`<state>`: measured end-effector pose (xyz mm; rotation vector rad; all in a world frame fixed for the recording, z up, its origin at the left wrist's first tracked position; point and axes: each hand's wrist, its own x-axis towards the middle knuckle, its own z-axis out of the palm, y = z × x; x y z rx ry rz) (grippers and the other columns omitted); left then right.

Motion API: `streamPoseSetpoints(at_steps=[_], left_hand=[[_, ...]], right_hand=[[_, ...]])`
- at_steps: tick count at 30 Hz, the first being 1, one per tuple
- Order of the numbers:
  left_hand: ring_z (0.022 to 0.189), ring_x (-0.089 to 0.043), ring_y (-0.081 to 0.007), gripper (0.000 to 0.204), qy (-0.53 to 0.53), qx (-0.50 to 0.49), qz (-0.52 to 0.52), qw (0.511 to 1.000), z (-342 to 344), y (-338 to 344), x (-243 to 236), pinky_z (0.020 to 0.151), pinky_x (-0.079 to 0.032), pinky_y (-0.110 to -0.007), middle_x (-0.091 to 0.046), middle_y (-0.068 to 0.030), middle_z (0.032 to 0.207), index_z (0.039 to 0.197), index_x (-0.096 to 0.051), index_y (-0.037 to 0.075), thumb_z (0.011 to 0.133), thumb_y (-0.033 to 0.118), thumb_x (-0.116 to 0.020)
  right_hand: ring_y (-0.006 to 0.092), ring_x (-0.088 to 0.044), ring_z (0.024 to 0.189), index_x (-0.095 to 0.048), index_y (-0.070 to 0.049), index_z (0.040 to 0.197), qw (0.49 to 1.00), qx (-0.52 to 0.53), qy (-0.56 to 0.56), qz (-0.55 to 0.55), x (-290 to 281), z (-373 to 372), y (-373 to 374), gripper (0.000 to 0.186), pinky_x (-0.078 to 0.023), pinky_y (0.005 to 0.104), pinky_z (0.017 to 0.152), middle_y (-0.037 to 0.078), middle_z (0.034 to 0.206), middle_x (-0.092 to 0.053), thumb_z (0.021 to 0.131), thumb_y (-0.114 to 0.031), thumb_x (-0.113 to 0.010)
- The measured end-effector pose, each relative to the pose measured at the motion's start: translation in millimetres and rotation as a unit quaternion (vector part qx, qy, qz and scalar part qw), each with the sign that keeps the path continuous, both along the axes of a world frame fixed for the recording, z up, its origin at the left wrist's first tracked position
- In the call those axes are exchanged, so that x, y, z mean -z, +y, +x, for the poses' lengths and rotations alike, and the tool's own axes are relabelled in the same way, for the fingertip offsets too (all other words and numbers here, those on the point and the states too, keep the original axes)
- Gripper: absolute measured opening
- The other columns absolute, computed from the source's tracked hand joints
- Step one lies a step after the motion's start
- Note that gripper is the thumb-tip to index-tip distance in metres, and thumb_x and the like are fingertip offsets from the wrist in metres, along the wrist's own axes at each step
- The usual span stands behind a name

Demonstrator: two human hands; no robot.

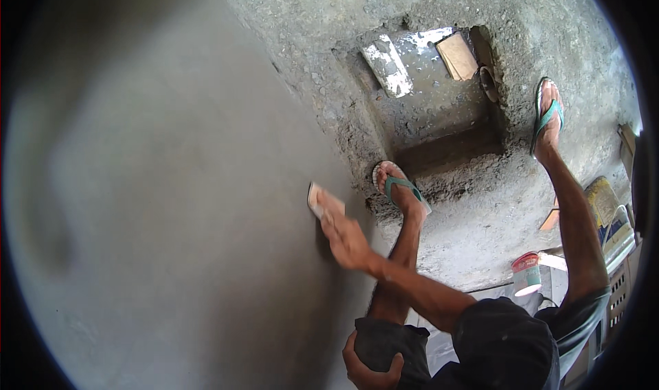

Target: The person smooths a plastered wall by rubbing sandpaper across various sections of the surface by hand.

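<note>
My right hand (343, 235) grips a small pale, flat rectangular pad (317, 198) against a smooth grey plastered surface (158, 170); its edge casts a shadow there. My left hand (371, 362) is wrapped over my left knee in dark shorts (388, 338), fingers and thumb curled round the cloth. My feet, in green flip-flops, stand on rough concrete: the left foot (401, 191) by the near corner of a square pit (439, 112), the right foot (549, 119) beside its right edge.
Two slabs, one white-flecked (386, 64) and one tan (456, 55), lie in the wet pit. Rough concrete (309, 26) surrounds it. At the lower right are a red-and-white bucket (527, 273), a stained sack (604, 205), an orange piece (550, 218) and a perforated grey object (618, 290).
</note>
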<state>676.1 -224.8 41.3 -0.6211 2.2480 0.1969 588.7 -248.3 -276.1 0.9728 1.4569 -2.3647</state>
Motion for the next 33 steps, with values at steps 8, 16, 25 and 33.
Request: streamPoseSetpoints(at_steps=[8,16,25,33], left_hand=[[0.128,-0.055,-0.042,0.094,0.01,-0.046,0.006,0.999,1.1,-0.7,4.7,0.109,-0.044,-0.053,-0.058,-0.0245,0.137,0.147,-0.05,0.008,0.06,0.025,-0.082],[0.13,-0.055,-0.0429,0.096,0.017,-0.015,0.051,0.998,10.3,-4.7,5.6,0.11,-0.044,-0.051,-0.057,-0.0252,0.138,0.147,-0.05,0.007,0.059,0.026,-0.083],[0.125,-0.057,-0.0433,0.096,-0.027,-0.049,-0.016,0.998,-4.6,-6.0,6.4,0.106,-0.047,-0.052,-0.06,-0.0237,0.133,0.146,-0.051,0.01,0.057,0.022,-0.084],[0.125,-0.057,-0.0446,0.093,-0.045,-0.174,-0.06,0.982,8.8,-32.0,5.6,0.106,-0.046,-0.05,-0.061,-0.023,0.131,0.145,-0.052,0.011,0.058,0.018,-0.085]], right_hand=[[0.0442,-0.041,0.146,-0.04,0.0,0.155,0.998,0.01,0.016,0.067,34.5,-18.0,-7.2,0.054,-0.031,0.0439,0.123,0.027,0.155,-0.046,0.109,-0.027,-0.044],[0.0408,-0.037,0.15,-0.035,0.001,0.158,0.993,-0.026,0.027,0.113,113.9,-44.8,25.3,0.053,-0.029,0.0391,0.124,0.028,0.156,-0.045,0.11,-0.021,-0.04],[0.0444,-0.044,0.144,-0.039,0.0,0.156,0.985,-0.017,0.072,0.154,28.9,-56.7,18.7,0.054,-0.035,0.0428,0.12,0.029,0.154,-0.046,0.11,-0.027,-0.039],[0.0483,-0.054,0.133,-0.04,0.003,0.155,0.999,-0.03,0.004,-0.014,-15.6,-61.6,13.9,0.055,-0.04,0.0478,0.116,0.033,0.143,-0.055,0.108,-0.025,-0.044]])
